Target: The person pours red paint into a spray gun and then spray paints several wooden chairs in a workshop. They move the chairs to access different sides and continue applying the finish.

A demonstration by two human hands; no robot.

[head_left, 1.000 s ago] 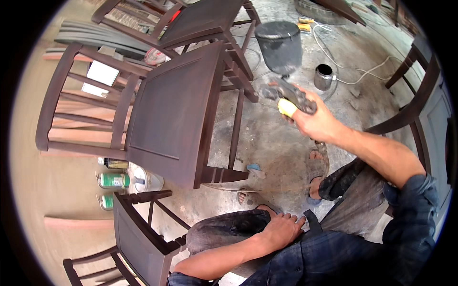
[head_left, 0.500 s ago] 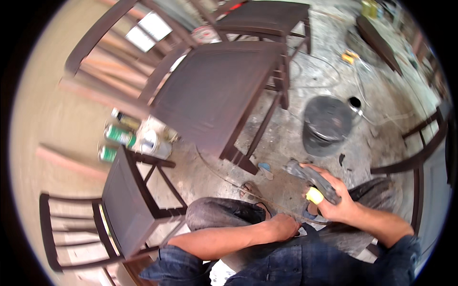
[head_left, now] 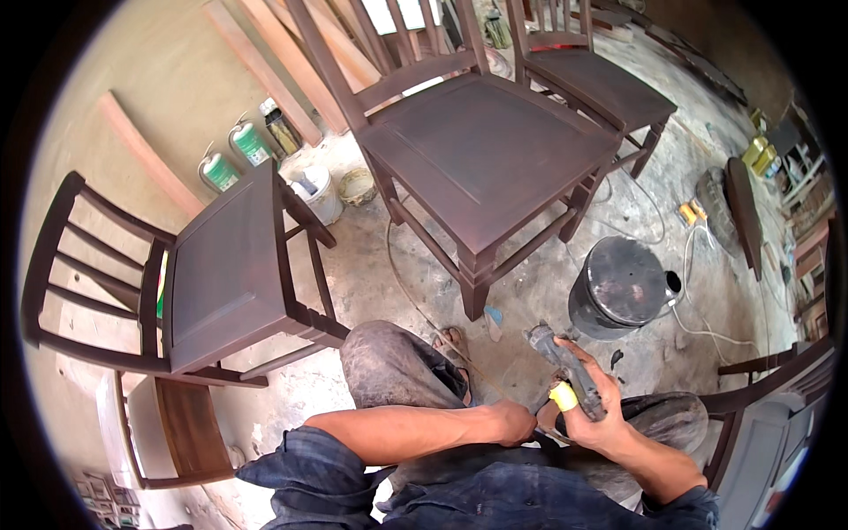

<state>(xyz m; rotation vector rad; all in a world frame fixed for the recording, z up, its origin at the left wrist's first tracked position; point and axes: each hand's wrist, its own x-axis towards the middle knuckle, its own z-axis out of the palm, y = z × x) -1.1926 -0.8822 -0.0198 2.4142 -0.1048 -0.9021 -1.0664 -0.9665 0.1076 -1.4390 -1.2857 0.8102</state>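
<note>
My right hand (head_left: pixel 590 408), a yellow wrap (head_left: pixel 563 396) on its thumb, grips a dark spray gun (head_left: pixel 556 349) held above my lap. Close to its lower end, my left hand (head_left: pixel 511 423) is closed, fingers curled on something dark and narrow that I cannot make out, possibly a hose or strap. In front of me stands a dark brown wooden chair (head_left: pixel 481 155), with a similar one (head_left: pixel 601 88) behind it and a third (head_left: pixel 221 278) at my left. A black lidded bucket (head_left: pixel 616 287) sits on the concrete floor to the front right.
Along the left wall are planks (head_left: pixel 150 150), green canisters (head_left: pixel 251 145) and a white bucket (head_left: pixel 321 203). Cords (head_left: pixel 707 330) run over the floor. Right of me are dark chair parts (head_left: pixel 786 380), a tire (head_left: pixel 714 201) and yellow jugs (head_left: pixel 755 155).
My right hand has lowered with the spray gun toward my lap, nearer my left hand, which has closed. The view has turned and tilted, bringing the chairs and floor into different positions.
</note>
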